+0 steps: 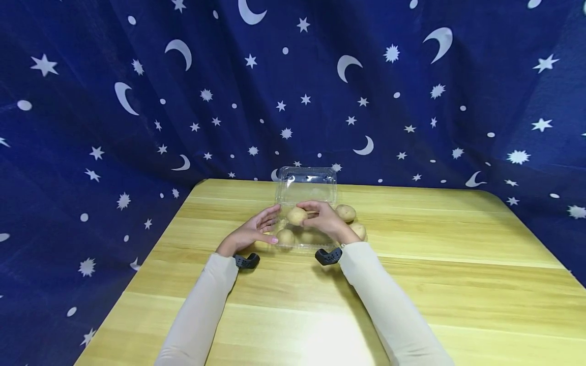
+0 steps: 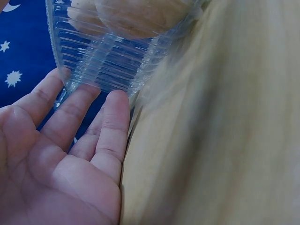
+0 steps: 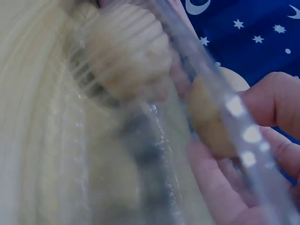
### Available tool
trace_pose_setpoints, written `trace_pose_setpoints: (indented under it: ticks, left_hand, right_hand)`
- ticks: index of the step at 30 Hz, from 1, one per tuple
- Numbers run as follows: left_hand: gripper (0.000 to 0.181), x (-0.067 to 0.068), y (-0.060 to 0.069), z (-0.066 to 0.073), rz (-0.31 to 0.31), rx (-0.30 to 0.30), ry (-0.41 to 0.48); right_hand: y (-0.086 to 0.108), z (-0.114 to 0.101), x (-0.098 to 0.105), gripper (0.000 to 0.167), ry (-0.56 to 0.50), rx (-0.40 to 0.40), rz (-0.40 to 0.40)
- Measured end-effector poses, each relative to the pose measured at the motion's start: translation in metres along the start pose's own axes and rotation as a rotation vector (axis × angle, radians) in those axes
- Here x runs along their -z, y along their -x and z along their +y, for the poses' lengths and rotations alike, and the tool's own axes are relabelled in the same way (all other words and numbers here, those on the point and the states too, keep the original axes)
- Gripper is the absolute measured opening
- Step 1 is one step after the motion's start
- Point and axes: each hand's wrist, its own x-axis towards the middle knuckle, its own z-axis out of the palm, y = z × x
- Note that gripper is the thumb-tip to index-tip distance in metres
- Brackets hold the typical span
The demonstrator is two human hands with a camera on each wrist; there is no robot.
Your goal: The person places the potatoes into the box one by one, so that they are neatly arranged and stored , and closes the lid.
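A clear plastic clamshell box [image 1: 308, 189] stands on the table with its lid raised at the back. Between thumb and fingers, my right hand [image 1: 326, 222] grips a potato [image 1: 297, 216] over the box. In the right wrist view that potato [image 3: 206, 117] shows partly behind the box's shiny rim. One potato [image 1: 286, 237] lies at the front left inside the box, and another potato [image 1: 308, 237] shows dimly beside it. My left hand [image 1: 251, 232] is at the box's left side, fingers extended. Its fingertips [image 2: 117, 101] appear to touch the ribbed wall in the left wrist view.
Two potatoes are at the right of the box: one potato [image 1: 345, 213] farther back, another potato [image 1: 358, 231] nearer and partly hidden by my right wrist. Beneath everything is a light wooden table [image 1: 435, 264]. A blue curtain [image 1: 256, 91] with moons and stars hangs behind it.
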Motion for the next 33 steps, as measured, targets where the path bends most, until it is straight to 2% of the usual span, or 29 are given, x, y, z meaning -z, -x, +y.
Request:
trace_pose_setpoints:
  ticks: [8,18,25,33]
  left_hand:
    - [0.109,-0.001,-0.001,0.0,-0.006,0.0,0.004]
    - [0.109,0.0,-0.001,0.0,-0.012,0.008,0.013]
    - [0.106,0.001,0.0,0.0,-0.013,0.007,0.004]
    - [0.107,0.0,0.0,0.0,-0.013,0.003,0.012]
  right_hand:
    - [-0.003,0.003,-0.007,0.058,0.021,0.001,-0.011]
    - [-0.006,0.007,-0.013,0.056,0.055,-0.036,-0.015]
    - [-0.005,0.007,-0.015,0.053,0.06,0.006,-0.046]
    - [-0.01,0.012,-0.017,0.053,0.058,-0.051,-0.034]
